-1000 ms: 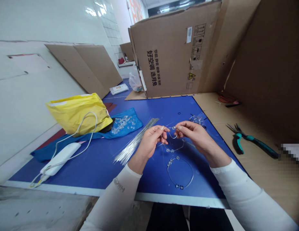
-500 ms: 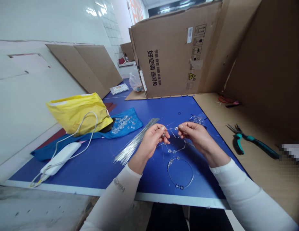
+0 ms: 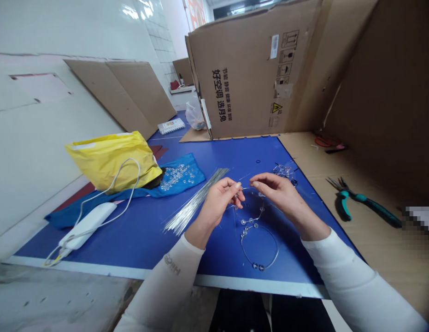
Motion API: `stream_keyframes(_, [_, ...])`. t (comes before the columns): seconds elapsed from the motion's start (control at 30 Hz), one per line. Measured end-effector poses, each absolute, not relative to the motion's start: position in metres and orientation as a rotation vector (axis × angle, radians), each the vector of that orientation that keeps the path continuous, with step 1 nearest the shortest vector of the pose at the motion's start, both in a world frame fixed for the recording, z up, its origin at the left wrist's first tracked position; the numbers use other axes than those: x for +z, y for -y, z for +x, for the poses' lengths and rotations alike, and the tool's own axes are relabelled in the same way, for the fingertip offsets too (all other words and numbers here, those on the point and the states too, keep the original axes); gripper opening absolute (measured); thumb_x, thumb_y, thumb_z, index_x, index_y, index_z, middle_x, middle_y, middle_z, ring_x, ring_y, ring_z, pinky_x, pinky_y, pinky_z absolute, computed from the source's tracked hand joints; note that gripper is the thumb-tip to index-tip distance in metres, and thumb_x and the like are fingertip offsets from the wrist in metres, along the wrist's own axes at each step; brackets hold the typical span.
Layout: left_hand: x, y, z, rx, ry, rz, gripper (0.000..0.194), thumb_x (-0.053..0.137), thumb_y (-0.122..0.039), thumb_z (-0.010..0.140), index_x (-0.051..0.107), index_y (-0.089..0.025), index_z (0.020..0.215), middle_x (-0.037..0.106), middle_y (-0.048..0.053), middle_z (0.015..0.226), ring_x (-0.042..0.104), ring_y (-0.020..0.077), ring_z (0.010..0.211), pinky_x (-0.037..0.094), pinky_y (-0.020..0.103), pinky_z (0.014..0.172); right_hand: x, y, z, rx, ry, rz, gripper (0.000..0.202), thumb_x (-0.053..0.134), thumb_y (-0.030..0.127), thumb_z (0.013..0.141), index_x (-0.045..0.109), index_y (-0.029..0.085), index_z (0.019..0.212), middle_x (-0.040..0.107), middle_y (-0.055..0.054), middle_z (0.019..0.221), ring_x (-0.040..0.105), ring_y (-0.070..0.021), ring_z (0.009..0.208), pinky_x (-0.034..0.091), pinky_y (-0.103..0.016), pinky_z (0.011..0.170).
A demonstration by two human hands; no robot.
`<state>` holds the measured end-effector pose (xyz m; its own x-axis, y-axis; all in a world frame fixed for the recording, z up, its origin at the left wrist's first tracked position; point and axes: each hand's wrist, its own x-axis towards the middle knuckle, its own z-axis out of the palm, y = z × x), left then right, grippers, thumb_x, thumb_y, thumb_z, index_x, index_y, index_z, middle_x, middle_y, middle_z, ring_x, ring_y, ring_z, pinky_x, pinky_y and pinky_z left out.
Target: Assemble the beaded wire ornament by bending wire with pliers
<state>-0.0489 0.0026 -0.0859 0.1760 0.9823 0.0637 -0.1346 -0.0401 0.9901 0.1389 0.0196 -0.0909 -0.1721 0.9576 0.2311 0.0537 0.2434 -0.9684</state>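
Observation:
Thin wire strung with clear beads (image 3: 251, 221) hangs from my left hand (image 3: 224, 198), whose thumb and fingers pinch it. Close by on the right, my right hand (image 3: 274, 186) has its fingers bent together near the wire's upper end; whether they grip it is too small to tell. Below both hands, a round wire loop with clear beads (image 3: 277, 249) lies on the blue table. A bundle of straight silvery wires (image 3: 190, 210) rests beside my left wrist. Behind my right hand sits a small pile of beaded wire pieces (image 3: 282, 170).
Clear beads (image 3: 178, 177) lie on a blue cloth (image 3: 196, 170) at the left, by a yellow bag (image 3: 114, 159) and a white power strip (image 3: 88, 226). Pliers (image 3: 376, 210) rest on cardboard at the right. A large cardboard box (image 3: 249, 83) stands behind.
My right hand has moved slightly left and up, and the bead at its fingertips has dropped lower. The hanging beaded wire has shifted in shape. My left hand stays nearly in place.

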Motion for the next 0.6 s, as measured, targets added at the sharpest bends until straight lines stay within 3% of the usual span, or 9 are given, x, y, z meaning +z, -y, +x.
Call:
stream_keyframes(0.2, [-0.0860,-0.0017,-0.0476,1.152,-0.974,1.233,0.029,0.073,-0.040,0.085,0.060,-0.015,0.079,0.069,-0.001,0.064,0.060,0.0084,0.047,0.048,0.021,0.050,-0.0850,-0.0107,0.1327,1.033,1.635,-0.975,0.012,0.068,0.033,0.079,0.074,0.022,0.080,0.076,-0.002,0.082,0.068,-0.0192,0.081,0.050,-0.035,0.084])
stream_keyframes(0.6, [-0.0815,-0.0021,-0.0526,1.118,-0.875,1.217,0.031,0.074,-0.045,0.085,0.069,-0.014,0.087,0.070,0.003,0.073,0.063,0.0100,0.057,0.051,0.024,0.060,-0.0915,-0.0136,0.1349,1.111,1.586,-1.020,0.025,0.065,0.044,0.078,0.069,0.019,0.077,0.067,-0.001,0.072,0.056,-0.0147,0.065,0.044,-0.030,0.064])
